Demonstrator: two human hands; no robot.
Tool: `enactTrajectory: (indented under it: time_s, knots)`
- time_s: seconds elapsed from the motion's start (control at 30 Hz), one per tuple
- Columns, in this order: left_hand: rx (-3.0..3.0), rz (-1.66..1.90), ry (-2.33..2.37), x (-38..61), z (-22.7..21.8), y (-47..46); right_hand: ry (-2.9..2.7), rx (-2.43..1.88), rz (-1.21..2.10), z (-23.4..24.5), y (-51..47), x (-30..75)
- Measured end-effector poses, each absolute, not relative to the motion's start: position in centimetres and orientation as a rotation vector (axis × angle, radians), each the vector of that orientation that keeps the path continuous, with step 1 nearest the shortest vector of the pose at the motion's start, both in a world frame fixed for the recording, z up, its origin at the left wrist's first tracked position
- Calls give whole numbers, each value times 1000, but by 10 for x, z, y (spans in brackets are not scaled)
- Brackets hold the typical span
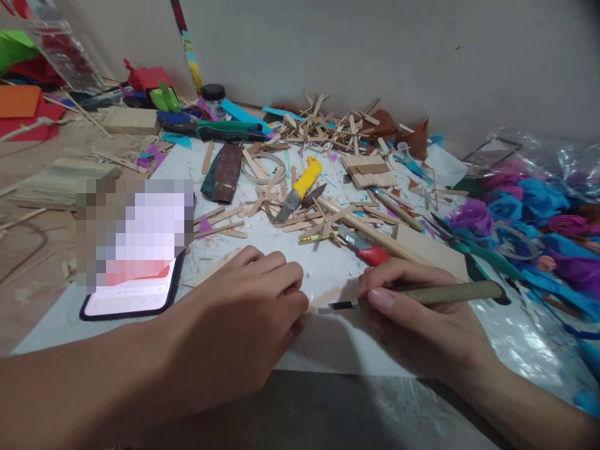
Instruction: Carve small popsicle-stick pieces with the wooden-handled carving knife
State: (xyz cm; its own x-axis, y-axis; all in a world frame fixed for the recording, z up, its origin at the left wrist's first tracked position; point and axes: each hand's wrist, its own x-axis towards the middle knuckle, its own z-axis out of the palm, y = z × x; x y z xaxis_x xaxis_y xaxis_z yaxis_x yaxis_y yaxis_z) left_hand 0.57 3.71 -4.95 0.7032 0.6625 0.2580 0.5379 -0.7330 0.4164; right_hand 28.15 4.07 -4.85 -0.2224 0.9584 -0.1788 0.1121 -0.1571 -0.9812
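My left hand [255, 306] rests on the white sheet [328, 350] with its fingers curled and pressed down on a small wooden stick piece [325, 296], mostly hidden under the fingertips. My right hand [412, 319] grips a craft knife [422, 295] with an olive handle like a pen. Its metal tip touches the stick piece just right of my left fingers.
A phone [135, 262] lies at the left. Behind the hands lie a yellow utility knife [300, 187], red-handled pliers [365, 247], a green-handled tool [229, 130], a stick panel [368, 170] and loose sticks [323, 128]. Paper flowers [515, 212] fill the right side.
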Motion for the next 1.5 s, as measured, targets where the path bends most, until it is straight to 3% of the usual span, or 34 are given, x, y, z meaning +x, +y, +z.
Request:
enactTrajectory:
  time_s: [0.47,0.7,0.9,1.5]
  knots:
    - [2635,618,749,-4,-63,41,-1984,-1278,1177,-22,47,291]
    - [2590,603,859,-2,-60,33,-1997,-1342,1056,-19,34,284]
    - [2664,674,804,0,-58,27,-2248,-1245,1024,-16,30,287]
    - [2627,610,768,-1,-52,29,-2298,-1232,1029,-21,29,288]
